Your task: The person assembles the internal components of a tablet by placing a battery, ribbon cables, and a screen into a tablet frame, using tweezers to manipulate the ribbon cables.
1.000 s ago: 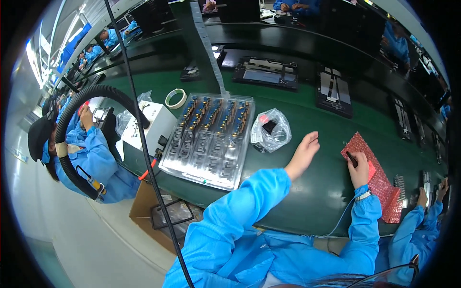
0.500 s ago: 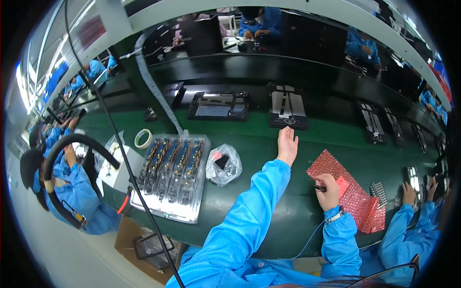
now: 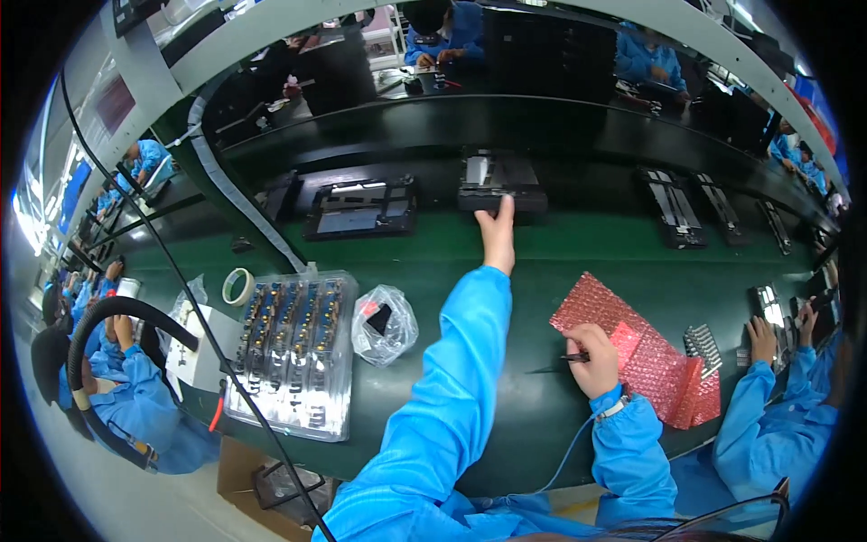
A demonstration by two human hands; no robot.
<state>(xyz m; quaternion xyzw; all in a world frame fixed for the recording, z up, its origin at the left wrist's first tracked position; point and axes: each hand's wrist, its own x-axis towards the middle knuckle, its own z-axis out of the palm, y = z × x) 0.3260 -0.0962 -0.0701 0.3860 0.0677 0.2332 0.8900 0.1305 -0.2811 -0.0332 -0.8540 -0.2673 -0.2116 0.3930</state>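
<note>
One bare left hand (image 3: 496, 242) stretched far across a green table (image 3: 533, 420), thumb and fingertips at the near edge of a flat black device (image 3: 519, 177) on the table's far side; whether clamped on it or merely touching, impossible to tell. Well apart, nearer the body, the right hand (image 3: 593, 359), closed around a thin dark tool (image 3: 575, 358) beside a red bubble-wrap sheet (image 3: 673, 384). To the left, a crumpled clear bag (image 3: 398, 336), a clear tray (image 3: 293, 421) of small parts, a tape roll (image 3: 227, 287) and a white box (image 3: 206, 352). Farther off, similar black panels (image 3: 670, 210) and co-workers in blue (image 3: 144, 406) on both sides.
</note>
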